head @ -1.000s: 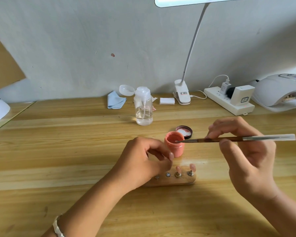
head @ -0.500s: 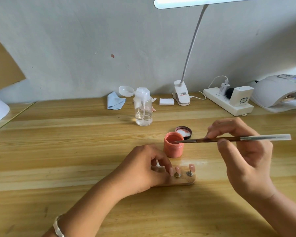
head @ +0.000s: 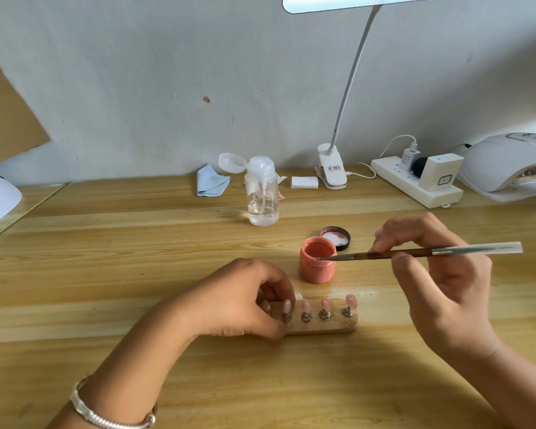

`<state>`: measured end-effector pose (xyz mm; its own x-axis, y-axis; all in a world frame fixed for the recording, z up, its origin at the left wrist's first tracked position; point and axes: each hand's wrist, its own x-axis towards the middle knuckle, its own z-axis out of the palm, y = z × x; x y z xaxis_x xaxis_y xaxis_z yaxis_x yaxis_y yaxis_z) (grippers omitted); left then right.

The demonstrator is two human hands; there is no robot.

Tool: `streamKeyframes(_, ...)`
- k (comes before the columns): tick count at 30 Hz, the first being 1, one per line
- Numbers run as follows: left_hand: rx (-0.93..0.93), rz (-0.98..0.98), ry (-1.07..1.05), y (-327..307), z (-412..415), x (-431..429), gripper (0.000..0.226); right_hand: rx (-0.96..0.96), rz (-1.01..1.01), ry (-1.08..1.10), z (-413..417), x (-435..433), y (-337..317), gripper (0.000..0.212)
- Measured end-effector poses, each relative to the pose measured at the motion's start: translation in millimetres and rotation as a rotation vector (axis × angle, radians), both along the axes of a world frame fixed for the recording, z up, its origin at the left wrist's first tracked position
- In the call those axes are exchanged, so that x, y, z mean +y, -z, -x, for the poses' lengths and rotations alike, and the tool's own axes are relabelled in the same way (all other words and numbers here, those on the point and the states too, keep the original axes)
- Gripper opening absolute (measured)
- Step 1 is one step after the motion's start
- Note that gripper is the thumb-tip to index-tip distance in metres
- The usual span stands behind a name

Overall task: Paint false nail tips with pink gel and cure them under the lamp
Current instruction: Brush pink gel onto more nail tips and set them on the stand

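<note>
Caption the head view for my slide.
Right hand holds brush tip at the gel jar rim; left hand grips the nail stand.

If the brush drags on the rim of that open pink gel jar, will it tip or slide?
Likelier to slide than tip: the pink gel jar looks squat, about as wide as tall, on the smooth wooden table. Gel shows high inside, so it is probably heavy for its size. Its lid lies off behind it, so any tip would spill.
</note>
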<state>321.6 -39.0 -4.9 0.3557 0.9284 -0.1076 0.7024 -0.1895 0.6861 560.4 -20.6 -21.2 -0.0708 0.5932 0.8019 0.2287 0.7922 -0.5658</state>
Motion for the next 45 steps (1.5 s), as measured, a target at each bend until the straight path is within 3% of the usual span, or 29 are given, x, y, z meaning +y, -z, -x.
streamKeyframes(3, -0.012, -0.046, -0.034, 0, 1, 1, 0.014, -0.008, 0.001, -0.003, 1, 0, 0, 0.020)
streamKeyframes(12, 0.050, -0.163, -0.008, 6, -2, 2, 0.011, -0.020, 0.009, 0.000, 1, 0, 0, 0.021)
streamKeyframes(17, 0.146, -0.334, 0.056, 4, -6, 0, 0.006, 0.001, 0.041, 0.031, 1, -1, 0, 0.021)
streamKeyframes(22, -0.190, -0.414, -0.089, 4, -8, -1, 0.017, 0.051, 0.069, 0.030, 2, 1, 0, 0.021)
streamKeyframes(26, -0.367, -0.371, -0.189, 8, -11, -1, 0.016, 0.042, 0.061, 0.012, 4, 0, 0, 0.020)
streamKeyframes(45, -0.432, -0.318, -0.195, 6, -17, -2, 0.024, -0.042, 0.076, -0.031, 5, -3, -3, 0.018)
